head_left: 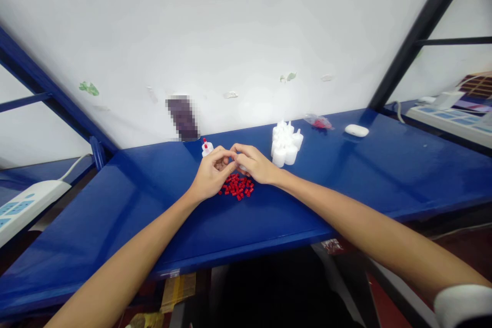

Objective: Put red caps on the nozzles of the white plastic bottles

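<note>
A white wall (238, 25) fills the back, marked with green and pale flaking patches. Against it stands a glossy blue table (146, 225), cut off at both sides of the view; the floor beneath is dark and hard to read. A blue post (34, 72) and a black post (407, 36) slant out of view, and 2 power strips (33, 202) are cropped too.

The left hand (213, 174) and right hand (255, 164) meet mid-table. The right hand grasps a white piece (243, 168), mostly hidden by fingers. The left fingertips close in beside it; I cannot tell whether they grip anything.

A dark slab (184, 118), blurred into blocks, leans on the wall. White bottles (284, 152) cluster right of the hands, overlapping too much to count. Beyond lie a clear bag (320, 122) with red contents and a white case (356, 130). At least 2 red-tipped bottles (207, 149) stand behind the left hand, partly covered. Red caps (239, 189) lie heaped below both hands, some hidden.
</note>
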Demonstrator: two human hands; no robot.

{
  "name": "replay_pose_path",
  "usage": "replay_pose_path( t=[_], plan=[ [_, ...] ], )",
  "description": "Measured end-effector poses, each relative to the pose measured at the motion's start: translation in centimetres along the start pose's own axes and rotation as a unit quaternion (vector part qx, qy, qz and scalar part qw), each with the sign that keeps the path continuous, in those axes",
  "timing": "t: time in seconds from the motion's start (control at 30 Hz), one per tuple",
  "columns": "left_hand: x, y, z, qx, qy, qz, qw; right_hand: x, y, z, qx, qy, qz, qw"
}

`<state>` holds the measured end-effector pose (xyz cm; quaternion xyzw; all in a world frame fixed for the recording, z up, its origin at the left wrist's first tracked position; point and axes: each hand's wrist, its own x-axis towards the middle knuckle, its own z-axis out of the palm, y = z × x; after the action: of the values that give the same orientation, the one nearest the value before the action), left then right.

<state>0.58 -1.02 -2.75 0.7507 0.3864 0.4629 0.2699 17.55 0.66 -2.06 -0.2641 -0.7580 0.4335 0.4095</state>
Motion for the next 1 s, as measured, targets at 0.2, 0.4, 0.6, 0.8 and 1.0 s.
replay_pose_path(
  t=[0.2,0.4,0.6,0.8,1.0],
  plan=[
    [0.4,-0.3,-1.8,0.063,-0.008,-0.024,0.998,0.0,0.0,-0.2,-0.124,0.044,0.045,0.99],
    [0.6,-1.9,-4.5,0.379,-0.031,-0.004,0.925,0.1,0.4,-0.3,-0.269,0.057,0.064,0.959],
    [1.1,-1.9,-4.7,0.344,0.137,0.002,0.929,0.3,0.6,-0.4,-0.314,-0.019,0.031,0.949],
    [1.5,-3.8,-5.8,0.222,0.256,-0.04,0.94,1.2,0.9,0.0,-0.403,-0.105,-0.004,0.909],
    [1.5,-4.7,-5.8,0.206,0.198,-0.122,0.95,1.9,0.8,0.1,-0.456,-0.09,0.068,0.883]
  ],
)
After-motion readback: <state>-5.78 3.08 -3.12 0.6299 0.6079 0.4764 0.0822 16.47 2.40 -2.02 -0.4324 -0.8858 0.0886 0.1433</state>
